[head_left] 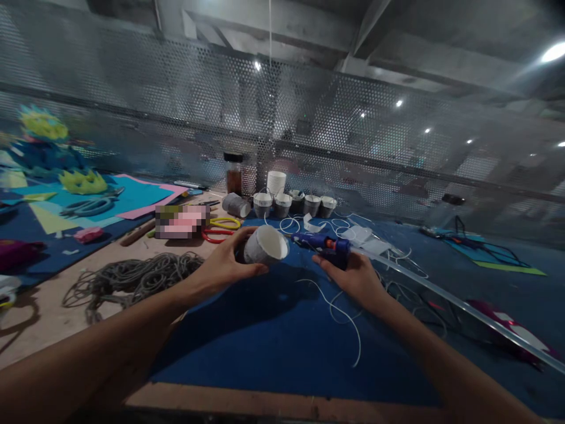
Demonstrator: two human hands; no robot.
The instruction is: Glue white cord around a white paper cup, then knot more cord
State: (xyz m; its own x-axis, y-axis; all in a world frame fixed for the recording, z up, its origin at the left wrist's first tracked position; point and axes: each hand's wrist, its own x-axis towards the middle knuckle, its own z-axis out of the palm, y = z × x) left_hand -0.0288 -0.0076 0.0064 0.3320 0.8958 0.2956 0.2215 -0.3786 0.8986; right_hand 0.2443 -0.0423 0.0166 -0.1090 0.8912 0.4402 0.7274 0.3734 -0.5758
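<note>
A grey-white cup (263, 246) is held tilted in my left hand (229, 259), its open rim turned toward the right. My right hand (353, 280) is wrapped round a dark blue glue gun (324, 244), whose nozzle points left at the cup without touching it. From the back of the gun a long clear glue stick (441, 291) runs down to the right. Below both hands lies a blue mat (265, 353) with a loose white string (348, 321) on it.
Several grey cups (282, 205) and a stack of white cups (276, 183) stand behind, beside a brown-filled jar (233, 175). Grey cord (136, 277), red-and-yellow-handled scissors (223, 224) and coloured paper (145, 194) lie left. A clear jar (444, 215) and maroon object (507, 324) are right.
</note>
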